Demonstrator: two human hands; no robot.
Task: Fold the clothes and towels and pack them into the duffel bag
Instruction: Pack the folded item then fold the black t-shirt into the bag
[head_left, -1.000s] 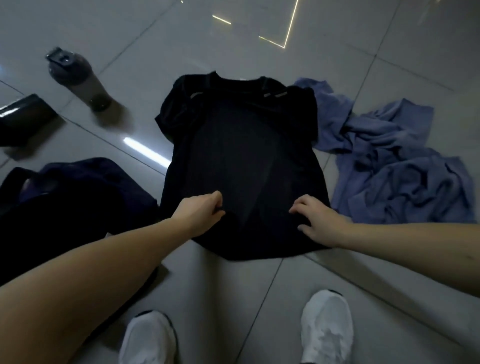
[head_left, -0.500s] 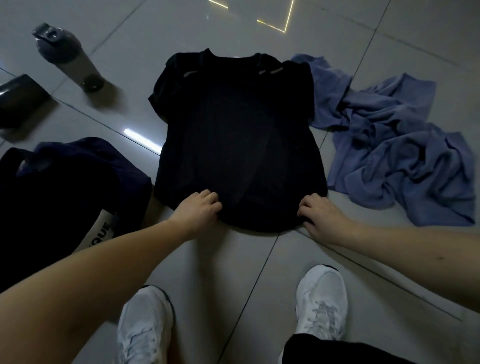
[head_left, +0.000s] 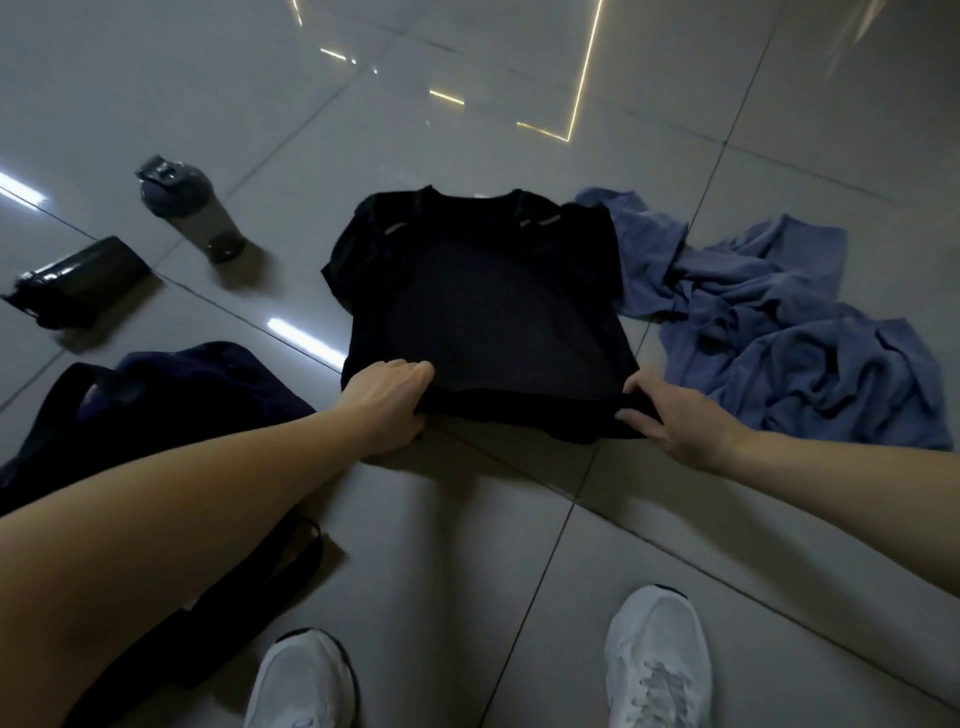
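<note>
A black T-shirt (head_left: 488, 306) lies spread on the grey tiled floor, collar away from me. My left hand (head_left: 387, 402) grips its bottom hem at the left corner. My right hand (head_left: 670, 415) pinches the hem at the right corner, thumb on top. The hem is lifted slightly off the floor between them. A crumpled blue towel or garment (head_left: 769, 332) lies to the right of the shirt, partly under its sleeve. The dark duffel bag (head_left: 156, 415) sits open at the left, partly hidden by my left forearm.
A grey bottle (head_left: 192, 210) lies on the floor at the back left, with a black pouch (head_left: 78, 280) beyond the bag. My two white shoes (head_left: 657, 660) stand at the bottom. Bare tiles stretch behind the shirt.
Both hands have slid from on top of the shirt down to its hem corners and taken hold of it. The hem now lifts off the floor.
</note>
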